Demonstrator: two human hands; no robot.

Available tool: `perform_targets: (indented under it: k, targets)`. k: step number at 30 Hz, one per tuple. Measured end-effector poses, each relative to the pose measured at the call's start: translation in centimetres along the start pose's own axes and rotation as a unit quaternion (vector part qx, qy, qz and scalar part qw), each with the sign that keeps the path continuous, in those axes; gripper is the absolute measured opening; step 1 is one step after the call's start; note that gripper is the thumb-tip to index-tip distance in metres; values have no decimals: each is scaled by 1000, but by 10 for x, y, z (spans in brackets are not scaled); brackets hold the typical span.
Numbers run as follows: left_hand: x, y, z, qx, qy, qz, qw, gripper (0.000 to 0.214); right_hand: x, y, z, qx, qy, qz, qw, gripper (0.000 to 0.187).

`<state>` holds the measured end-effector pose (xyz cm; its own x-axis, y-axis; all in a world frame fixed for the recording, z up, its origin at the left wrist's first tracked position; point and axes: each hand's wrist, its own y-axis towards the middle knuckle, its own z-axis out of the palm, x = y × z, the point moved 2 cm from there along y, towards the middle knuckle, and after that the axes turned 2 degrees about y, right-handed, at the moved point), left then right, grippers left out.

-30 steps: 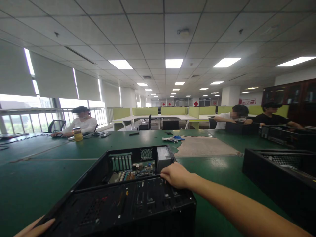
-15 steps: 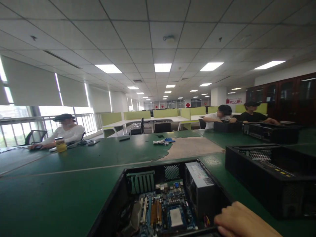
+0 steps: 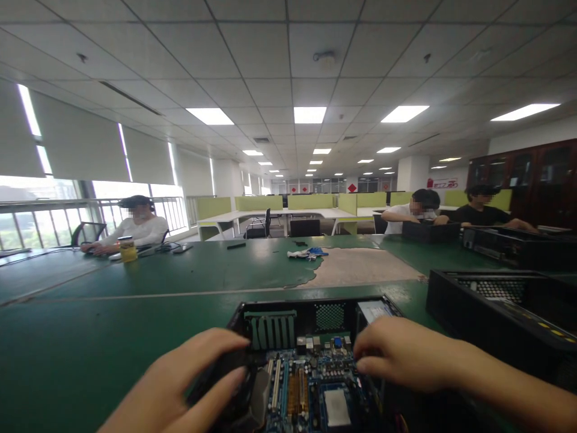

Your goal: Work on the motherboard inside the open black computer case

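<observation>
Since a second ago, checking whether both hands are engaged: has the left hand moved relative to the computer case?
Yes. The left hand left the case's outer near corner and now reaches over the computer case wall, beside the motherboard.

Black computer case [image 3: 270,313]; blue motherboard [image 3: 311,391]; green table [image 3: 90,337], worn beige patch [image 3: 360,267].

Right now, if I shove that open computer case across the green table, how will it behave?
The computer case looks rigid and probably heavy: a power supply and motherboard sit inside. It lies flat, so tipping seems unlikely. The exposed board is probably fragile.
</observation>
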<state>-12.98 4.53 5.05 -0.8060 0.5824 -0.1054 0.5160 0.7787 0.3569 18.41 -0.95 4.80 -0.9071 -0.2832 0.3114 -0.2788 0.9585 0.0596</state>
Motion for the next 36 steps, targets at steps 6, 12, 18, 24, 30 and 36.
perform_targets:
  k: [6, 12, 18, 24, 30, 36]
  targets:
    - [-93, 97, 82, 398, 129, 130, 899, 40, 7, 87, 62, 192, -178, -4, 965, 16]
    - [-105, 96, 144, 440, 151, 222, 857, 37, -20, 81, 119, 299, -177, 5, 938, 47]
    - [-108, 81, 168, 464, 104, 163, 864, 22, -24, 77, 123, 307, -70, -39, 948, 25]
    - [-110, 84, 157, 458, 116, 281, 836, 25, -20, 78, 137, 368, -159, -25, 916, 40]
    - [-103, 91, 155, 451, 106, 261, 847, 23, -20, 76, 122, 327, -169, -45, 929, 40]
    - [-98, 89, 175, 475, 58, 256, 840, 4, -27, 79, 137, 340, -189, -50, 920, 36]
